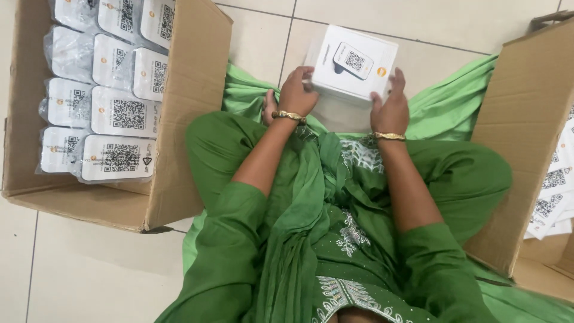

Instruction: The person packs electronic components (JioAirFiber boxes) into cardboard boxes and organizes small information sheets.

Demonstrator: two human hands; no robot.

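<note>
While seated cross-legged on the pale tiled floor (89, 275), working between two cartons. Far left: open brown cardboard carton (179, 149), packed with rows of flat white plastic-wrapped units (119, 113) bearing square code labels, lying face up and overlapping.

Next, left hand (297, 94) with a gold bangle at the wrist, fingers curled and closed against the near left edge of a small white cardboard box (353, 63). Box held in the air above the floor, just ahead of the knees, tilted slightly, printed top toward the camera, apart from both cartons.

Then right hand (391, 107), also bangled, fingers half open and pressed flat along the box's right side, thumb raised by the top corner. Held by squeezing between the two hands, not by one hand alone.

Far right: second brown cardboard carton (520, 137), tall wall toward the knee, white printed sheets (556, 191) showing inside.

Judged as a handling step, mid-way, with the box in hand and in neither carton. Any move from here: keep both-sided pressure, or shift to a one-handed hold first, and clear a carton wall on either side.
</note>
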